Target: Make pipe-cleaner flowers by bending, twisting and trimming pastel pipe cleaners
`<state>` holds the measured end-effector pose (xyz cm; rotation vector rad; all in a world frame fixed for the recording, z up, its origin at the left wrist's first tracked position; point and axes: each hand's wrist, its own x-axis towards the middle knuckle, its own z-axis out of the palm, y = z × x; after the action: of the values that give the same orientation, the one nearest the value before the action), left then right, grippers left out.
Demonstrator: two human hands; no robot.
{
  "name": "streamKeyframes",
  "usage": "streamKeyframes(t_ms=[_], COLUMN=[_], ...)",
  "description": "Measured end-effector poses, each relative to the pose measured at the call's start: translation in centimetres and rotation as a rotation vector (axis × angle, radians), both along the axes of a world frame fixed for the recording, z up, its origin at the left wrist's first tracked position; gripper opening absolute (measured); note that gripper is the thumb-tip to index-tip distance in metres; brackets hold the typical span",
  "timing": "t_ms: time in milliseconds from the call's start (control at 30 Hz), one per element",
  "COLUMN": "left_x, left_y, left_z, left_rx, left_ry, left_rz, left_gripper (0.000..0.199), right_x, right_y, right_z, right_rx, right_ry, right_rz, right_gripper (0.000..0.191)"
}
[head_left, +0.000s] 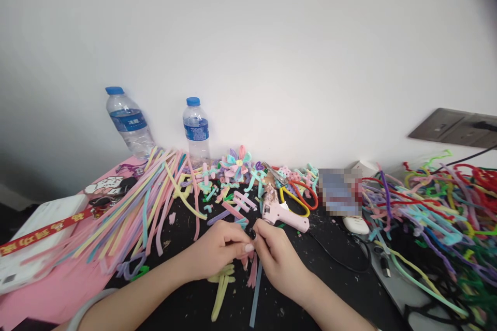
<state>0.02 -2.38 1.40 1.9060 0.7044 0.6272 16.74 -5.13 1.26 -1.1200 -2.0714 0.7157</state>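
Near the front of the black table, my left hand and my right hand meet at their fingertips, both closed in a pinch. Between them hangs a small pink fuzzy piece, mostly hidden by the fingers. A bluish translucent stick points toward me just below my right hand. Yellow-green fuzzy stems lie under my left hand. Behind my hands rests a pink glue gun, with yellow- and red-handled scissors beyond it.
Long pastel stems spread over a pink mat at left. Two bottles stand against the wall. A fuzzy flower, a white case, black cable and tangled coloured stems lie farther back and right.
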Motion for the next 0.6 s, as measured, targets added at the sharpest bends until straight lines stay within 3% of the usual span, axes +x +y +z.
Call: streamKeyframes(t_ms=[133,233,467,600], left_x=[-0.3,-0.5,-0.6,-0.4], left_y=[0.2,0.1,-0.3,-0.2], left_z=[-0.2,-0.4,-1.0,-0.9], left_rx=[-0.469,-0.666,-0.914,-0.83], left_ry=[-0.167,-0.234,-0.23,-0.204], left_rz=[-0.163,-0.255,-0.36,-0.35], left_gripper=[0.033,0.033,0.04,0.043], right_x=[0.1,0.1,-0.2,-0.2], right_y=[-0.8,-1.4,-3.0,-2.5], right_z=[0.9,1.1,1.5,1.2], right_rx=[0.006,0.05,0.193,0.228], right_ry=[0.008,0.016,-0.103,-0.057], right_rz=[0.098,0.173,0.224,0.214], right_gripper=[0.022,0.019,0.017,0.016])
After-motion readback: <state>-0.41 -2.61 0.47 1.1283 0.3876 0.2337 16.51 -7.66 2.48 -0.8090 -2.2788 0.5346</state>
